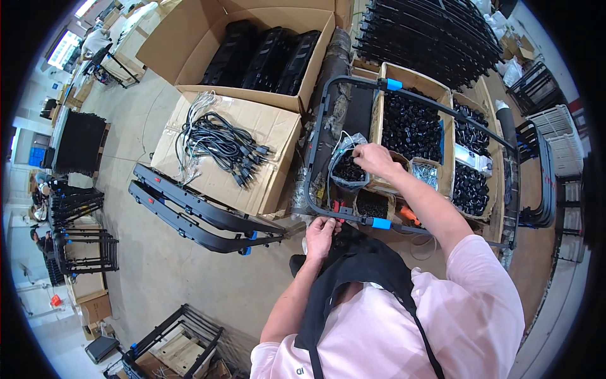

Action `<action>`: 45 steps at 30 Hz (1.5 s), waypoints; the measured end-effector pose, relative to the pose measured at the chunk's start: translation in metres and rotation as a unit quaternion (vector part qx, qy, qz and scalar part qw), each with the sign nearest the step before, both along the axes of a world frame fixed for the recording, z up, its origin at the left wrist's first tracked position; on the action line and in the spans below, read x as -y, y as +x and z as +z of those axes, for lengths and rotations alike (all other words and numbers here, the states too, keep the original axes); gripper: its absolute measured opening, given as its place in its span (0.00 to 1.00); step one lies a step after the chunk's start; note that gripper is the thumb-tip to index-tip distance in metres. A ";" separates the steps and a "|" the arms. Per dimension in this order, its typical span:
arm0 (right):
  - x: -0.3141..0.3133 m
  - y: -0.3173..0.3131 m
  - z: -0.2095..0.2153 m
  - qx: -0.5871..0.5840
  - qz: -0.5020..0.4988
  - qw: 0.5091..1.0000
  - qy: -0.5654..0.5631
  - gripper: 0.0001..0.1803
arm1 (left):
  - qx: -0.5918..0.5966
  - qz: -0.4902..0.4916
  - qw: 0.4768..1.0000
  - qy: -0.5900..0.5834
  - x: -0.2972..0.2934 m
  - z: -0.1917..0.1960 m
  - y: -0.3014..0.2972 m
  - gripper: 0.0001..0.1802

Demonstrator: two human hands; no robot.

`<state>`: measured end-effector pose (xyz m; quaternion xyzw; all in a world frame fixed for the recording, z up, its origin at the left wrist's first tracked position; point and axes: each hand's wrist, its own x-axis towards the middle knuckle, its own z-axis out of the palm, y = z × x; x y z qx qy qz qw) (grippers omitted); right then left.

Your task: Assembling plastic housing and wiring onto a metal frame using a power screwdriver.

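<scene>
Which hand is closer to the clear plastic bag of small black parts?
Right. The right hand reaches into the clear plastic bag of small black parts; the left hand is lower, gripping the black metal tube frame.

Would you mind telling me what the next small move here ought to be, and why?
Probably lift the right hand out of the clear bag of small black parts with one piece and bring it to the tubular frame, since the left hand already steadies that frame's lower bar.

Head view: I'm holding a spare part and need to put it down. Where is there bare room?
Free: the right half of the closed carton beside the cable bundle, and bare floor left of it. Crowded: the parts boxes inside the black frame, where the right hand reaches.
</scene>
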<state>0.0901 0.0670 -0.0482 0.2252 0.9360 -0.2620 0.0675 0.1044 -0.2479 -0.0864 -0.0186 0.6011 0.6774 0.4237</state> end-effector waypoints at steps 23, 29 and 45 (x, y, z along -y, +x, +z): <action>0.023 0.007 0.031 -0.067 -0.098 0.941 -0.318 0.11 | 0.043 -0.001 0.999 0.005 0.000 0.005 -0.003 0.08; 0.130 0.032 0.071 -0.214 0.138 0.955 -0.150 0.11 | 0.044 -0.017 0.999 0.024 0.004 -0.014 -0.004 0.05; 0.191 0.065 0.074 -0.140 0.165 0.948 -0.233 0.13 | 0.033 -0.003 0.980 0.196 0.022 -0.051 -0.004 0.11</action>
